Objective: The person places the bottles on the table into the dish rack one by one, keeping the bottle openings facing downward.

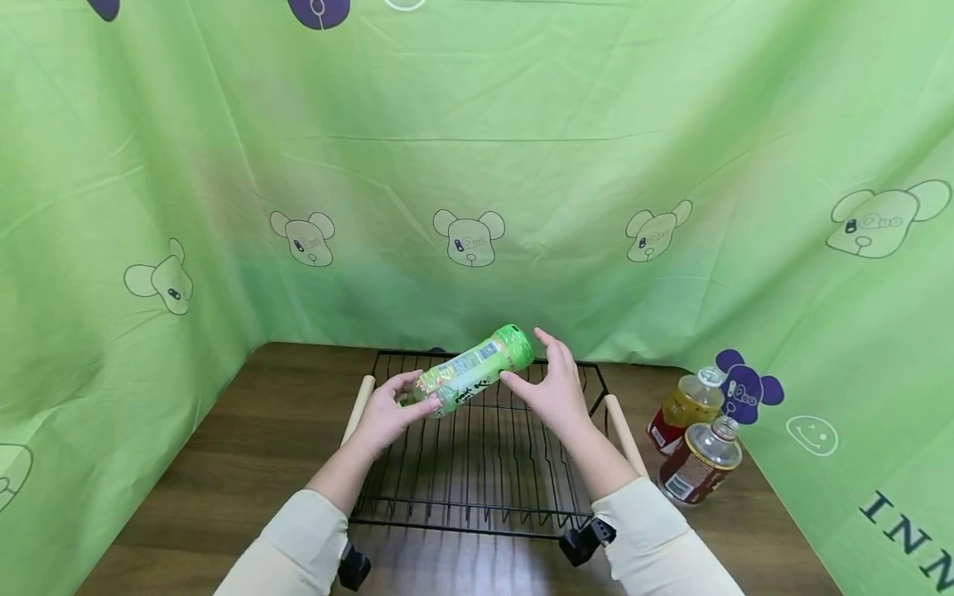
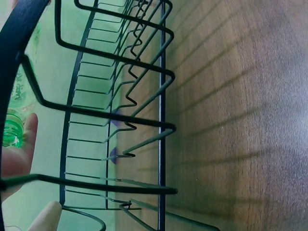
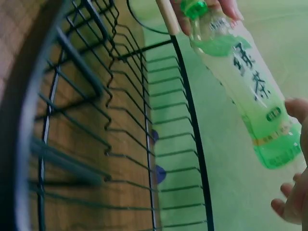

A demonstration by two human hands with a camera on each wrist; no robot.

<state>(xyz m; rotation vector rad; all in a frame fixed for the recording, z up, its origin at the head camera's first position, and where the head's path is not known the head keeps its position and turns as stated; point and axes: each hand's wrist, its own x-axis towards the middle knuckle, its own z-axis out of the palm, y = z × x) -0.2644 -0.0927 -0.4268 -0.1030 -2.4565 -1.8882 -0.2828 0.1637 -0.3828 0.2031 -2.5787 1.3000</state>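
**Green tea bottle aloft over the rack, one hand on the neck**

Green curtain [image 1: 477, 99] all round, wood-grain tabletop [image 1: 246, 463] beneath, and square on it sits the black wire rack [image 1: 462, 503]. Above its far half hangs the tilted green tea bottle [image 1: 477, 372], base far and right, cap [image 3: 194, 8] near and left. Off to the right stand a yellow-and-red-labelled bottle [image 1: 686, 406] and, nearer, a brown-labelled bottle [image 1: 699, 463]. The left hand [image 1: 387, 414] is clamped on the neck end, all secure! The right hand [image 1: 555, 393] has its fingers spread apart at the base; whether the thumb touches, I can't tell. Good handling here, I'd judge: firm at the neck, light support under the base, plastic unsqueezed, wrists clear of the wires.
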